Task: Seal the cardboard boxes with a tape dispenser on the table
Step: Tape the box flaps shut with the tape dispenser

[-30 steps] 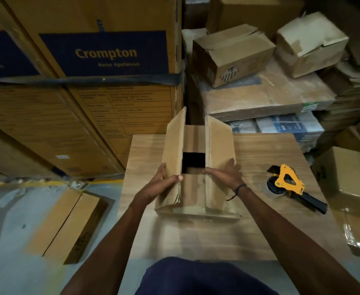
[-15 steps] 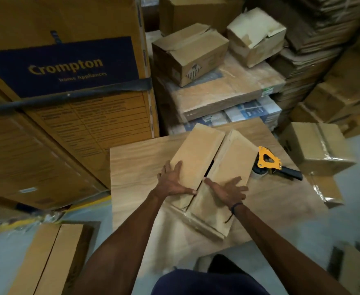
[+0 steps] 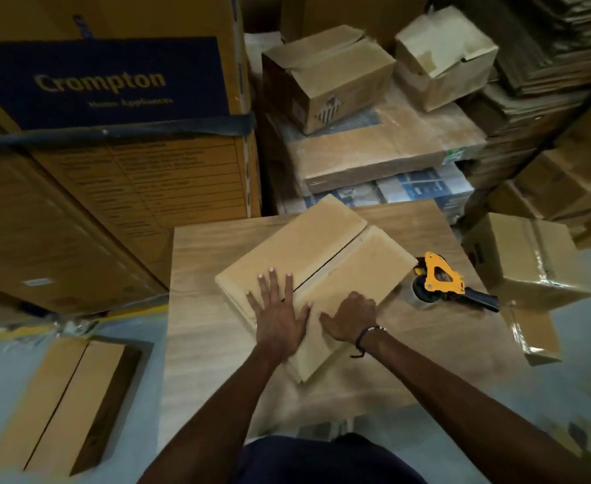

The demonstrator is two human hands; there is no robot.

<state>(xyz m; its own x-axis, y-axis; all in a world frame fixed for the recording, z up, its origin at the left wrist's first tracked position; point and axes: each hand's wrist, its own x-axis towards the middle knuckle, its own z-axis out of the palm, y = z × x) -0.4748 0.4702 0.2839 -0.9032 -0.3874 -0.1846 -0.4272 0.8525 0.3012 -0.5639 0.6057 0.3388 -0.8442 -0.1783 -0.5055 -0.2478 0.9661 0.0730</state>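
While both top flaps lie folded shut, the left hand [image 3: 280, 319] presses flat, fingers spread, across the seam at the near end of the plain brown cardboard box [image 3: 316, 270]. The right hand [image 3: 351, 317] rests beside it on the right flap, fingers curled over the near right edge, gripping nothing; a dark cord bracelet [image 3: 363, 338] circles that wrist. The box sits skewed at frame centre on the light wood-grain table [image 3: 213, 330], its far corner near the table's back edge. Bare tabletop shows left and lower right. The flaps meet along a thin dark gap. The yellow-and-black tape dispenser [image 3: 442, 282] lies just right of the box, unheld.
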